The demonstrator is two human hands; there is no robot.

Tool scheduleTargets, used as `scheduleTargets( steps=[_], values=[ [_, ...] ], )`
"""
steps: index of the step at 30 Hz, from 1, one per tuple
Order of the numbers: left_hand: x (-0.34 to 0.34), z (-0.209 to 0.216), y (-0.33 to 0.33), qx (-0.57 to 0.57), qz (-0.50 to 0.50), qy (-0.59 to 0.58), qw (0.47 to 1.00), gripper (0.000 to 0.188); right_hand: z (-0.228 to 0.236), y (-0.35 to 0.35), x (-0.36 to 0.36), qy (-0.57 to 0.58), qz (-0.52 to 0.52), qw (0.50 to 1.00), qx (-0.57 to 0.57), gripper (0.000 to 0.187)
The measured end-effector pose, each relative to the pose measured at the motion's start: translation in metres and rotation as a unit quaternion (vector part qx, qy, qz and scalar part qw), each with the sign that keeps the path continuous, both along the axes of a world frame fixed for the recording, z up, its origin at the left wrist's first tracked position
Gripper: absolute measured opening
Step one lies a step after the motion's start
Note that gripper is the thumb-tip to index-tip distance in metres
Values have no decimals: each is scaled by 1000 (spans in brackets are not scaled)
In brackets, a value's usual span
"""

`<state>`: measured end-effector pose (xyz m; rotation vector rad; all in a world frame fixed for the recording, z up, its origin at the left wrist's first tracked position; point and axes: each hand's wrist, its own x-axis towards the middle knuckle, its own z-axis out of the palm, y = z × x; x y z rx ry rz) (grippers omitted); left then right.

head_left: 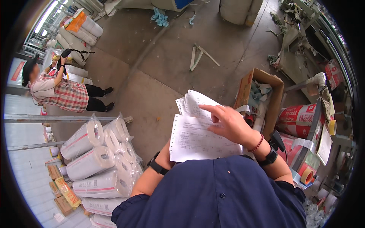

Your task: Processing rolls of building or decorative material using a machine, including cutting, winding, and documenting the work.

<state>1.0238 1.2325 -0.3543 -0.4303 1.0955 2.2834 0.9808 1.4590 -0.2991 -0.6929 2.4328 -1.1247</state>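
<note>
Head view: printed papers (192, 142), white w/ punched edges, are in front of the person's dark blue shirt (216, 190). One sheet lies lowest & nearest the shirt; a few others fan out past its far edge. L hand (165, 155) is at the papers' lower-left edge, its fingers going behind them; can't tell how tightly they close. Black band (159, 164) on that wrist. R hand (230, 123) is over the papers' upper-right part: index stretched out toward the far sheets, thumb apart from it, other fingers loosely bent, nothing seen gripped; can't tell if the fingertip actually touches. Red bead bracelet (256, 145) on R wrist, black watch (271, 155) behind it.

Just R of the papers: open cardboard box (244, 89) w/ pale blue-grey scraps (260, 93) inside. Farther R, past the box: red-&-white package (298, 119). L of the papers & somewhat nearer: pile of white rolls (91, 163) in clear plastic. Well beyond the papers, on the floor: thin pale strips (209, 56) at angles, & farther off a crumpled blue cloth (159, 17). Well L of the papers & a bit beyond: co-worker (72, 97) in red-white checked apron, standing, a black strapped item (64, 57) in hand.
</note>
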Motion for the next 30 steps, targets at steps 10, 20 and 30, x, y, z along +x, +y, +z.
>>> scheduleTargets(
  steps=[10, 20, 30],
  values=[
    [-8, -3, -23, 1, 88, -11, 996, 32, -9, 140, 21, 64, -285, 956, -38, 33],
    [9, 25, -13, -24, 34, 2, 999, 34, -28, 95, -7, 67, -174, 980, -77, 19],
    [26, 26, -5, -52, 5, -15, 999, 38, -48, 53, 0, -22, -74, 983, -164, 19]
  ],
)
